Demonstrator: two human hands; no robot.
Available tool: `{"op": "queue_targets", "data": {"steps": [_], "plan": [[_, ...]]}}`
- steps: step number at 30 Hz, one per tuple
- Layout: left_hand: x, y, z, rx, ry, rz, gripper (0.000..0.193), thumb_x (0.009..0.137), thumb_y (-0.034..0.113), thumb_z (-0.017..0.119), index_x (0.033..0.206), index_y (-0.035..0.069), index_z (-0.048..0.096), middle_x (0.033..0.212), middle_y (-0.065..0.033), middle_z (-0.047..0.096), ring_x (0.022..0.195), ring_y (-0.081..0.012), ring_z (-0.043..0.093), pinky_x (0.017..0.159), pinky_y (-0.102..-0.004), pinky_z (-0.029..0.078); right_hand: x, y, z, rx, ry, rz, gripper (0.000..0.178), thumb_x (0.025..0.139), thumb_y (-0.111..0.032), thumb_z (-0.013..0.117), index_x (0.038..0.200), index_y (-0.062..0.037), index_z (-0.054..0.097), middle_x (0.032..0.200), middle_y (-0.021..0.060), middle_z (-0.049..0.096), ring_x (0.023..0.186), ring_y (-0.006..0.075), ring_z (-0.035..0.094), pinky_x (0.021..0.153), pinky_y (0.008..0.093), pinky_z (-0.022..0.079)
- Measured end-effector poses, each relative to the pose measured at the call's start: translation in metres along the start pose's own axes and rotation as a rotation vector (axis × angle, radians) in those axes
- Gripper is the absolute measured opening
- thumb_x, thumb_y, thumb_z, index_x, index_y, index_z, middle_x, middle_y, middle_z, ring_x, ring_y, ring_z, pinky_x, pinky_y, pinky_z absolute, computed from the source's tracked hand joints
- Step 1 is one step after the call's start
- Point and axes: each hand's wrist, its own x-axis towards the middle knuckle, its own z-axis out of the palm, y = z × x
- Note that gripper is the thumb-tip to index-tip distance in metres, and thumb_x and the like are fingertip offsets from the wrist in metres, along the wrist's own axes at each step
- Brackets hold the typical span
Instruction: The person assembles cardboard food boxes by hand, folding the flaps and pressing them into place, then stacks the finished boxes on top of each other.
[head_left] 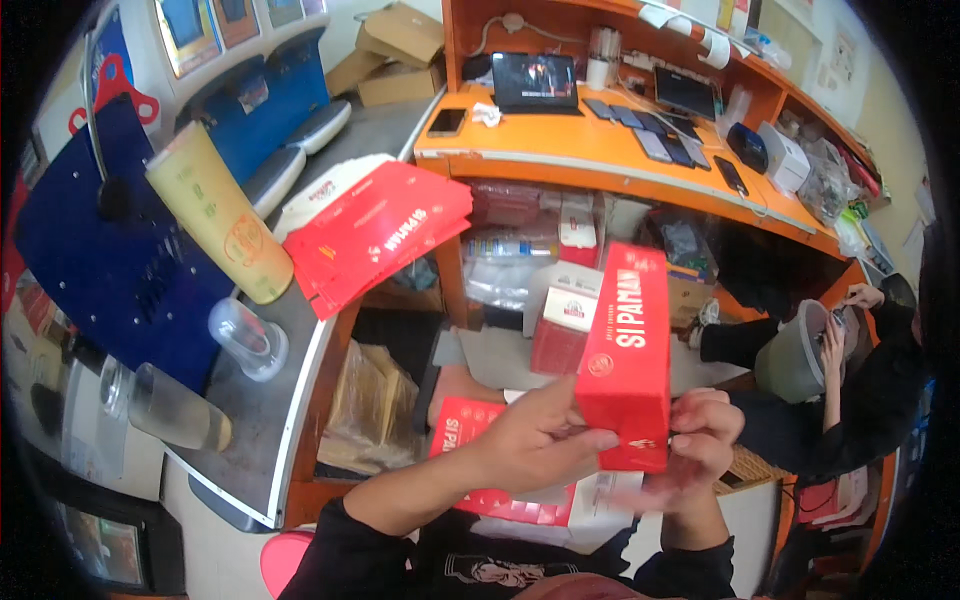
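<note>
1. And there it was, the red box (pixel 628 335), up in the air to the right of the grey worktop (pixel 258 465), well apart from its edge and right between your two hands.
2. Its long axis ran up and away from you, close to upright in the head view, with the lower end down at your fingers and the upper end free of both hands.
3. Neither hand was clearly nearer: both were at that lower end, one to each side.
4. Your left hand (pixel 535 440), on the side toward the grey worktop, was partly closed on the box, thumb laid flat across the near face; its other fingers went behind, so you couldn't tell how they sat.
5. Your right hand (pixel 703 440), on the side farther from the grey worktop, had its fingers curled in at the lower right edge, half closed and a touch blurred; whether it gripped or only brushed the box, you couldn't tell.
6. Both forearms angled up and inward, the left one coming in from the grey worktop's side, above a flat red carton (pixel 455 420) beneath your wrists.
</note>
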Motion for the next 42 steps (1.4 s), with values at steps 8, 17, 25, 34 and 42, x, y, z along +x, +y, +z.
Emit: {"op": "queue_targets", "data": {"steps": [8, 17, 25, 34, 42], "plan": [[-0.009, 0.031, -0.004, -0.179, -0.24, -0.197, 0.059, 0.1, -0.01, 0.054, 0.154, -0.001, 0.033, 0.143, -0.014, 0.059, 0.13, -0.0199, 0.058, 0.106, -0.035, 0.048, 0.037, 0.003, -0.015, 0.063, -0.333, -0.088, 0.11, 0.058, -0.045, 0.092, 0.143, 0.0035, 0.04, 0.138, 0.0286, 0.043, 0.132, 0.0521, 0.044, 0.108, 0.0664, 0.036], [-0.014, 0.032, -0.011, 0.027, -0.483, -0.37, 0.037, 0.099, 0.006, 0.067, 0.134, -0.003, 0.06, 0.127, -0.0065, 0.067, 0.12, -0.0138, 0.06, 0.101, -0.0334, 0.048, 0.025, -0.002, -0.007, 0.254, -0.425, 0.008, 0.121, 0.06, -0.042, 0.091, 0.152, 0.0045, 0.027, 0.135, 0.0292, 0.043, 0.122, 0.0494, 0.049, 0.107, 0.0553, 0.04], [-0.017, 0.053, -0.007, -0.019, -0.336, -0.42, 0.046, 0.093, 0.009, 0.076, 0.135, -0.002, 0.06, 0.126, -0.0082, 0.068, 0.117, -0.0159, 0.063, 0.1, -0.0331, 0.049, 0.003, 0.011, 0.003, 0.449, -0.576, 0.097, 0.142, 0.051, -0.042, 0.097, 0.157, 0.002, 0.015, 0.145, 0.032, 0.034, 0.129, 0.0485, 0.045, 0.11, 0.0529, 0.04], [-0.006, 0.045, -0.02, -0.48, 0.284, -0.373, 0.07, 0.085, 0.04, 0.084, 0.137, 0.002, 0.057, 0.132, -0.014, 0.064, 0.126, -0.0276, 0.061, 0.107, -0.0445, 0.048, -0.009, 0.02, 0.007, 0.962, -0.718, 0.656, 0.126, 0.072, -0.031, 0.091, 0.161, 0.0022, 0.007, 0.154, 0.0234, 0.035, 0.142, 0.0342, 0.041, 0.113, 0.0456, 0.039], [-0.014, -0.026, -0.015, 0.992, -0.337, -0.039, 0.056, 0.091, 0.023, 0.073, 0.14, 0.006, 0.051, 0.127, -0.0139, 0.064, 0.117, -0.0324, 0.063, 0.1, -0.0462, 0.051, -0.034, 0.049, 0.048, 1.614, 0.111, 1.424, 0.059, 0.107, -0.041, 0.046, 0.15, -0.0016, 0.043, 0.142, 0.0182, 0.06, 0.126, 0.031, 0.062, 0.107, 0.0476, 0.049]]}}
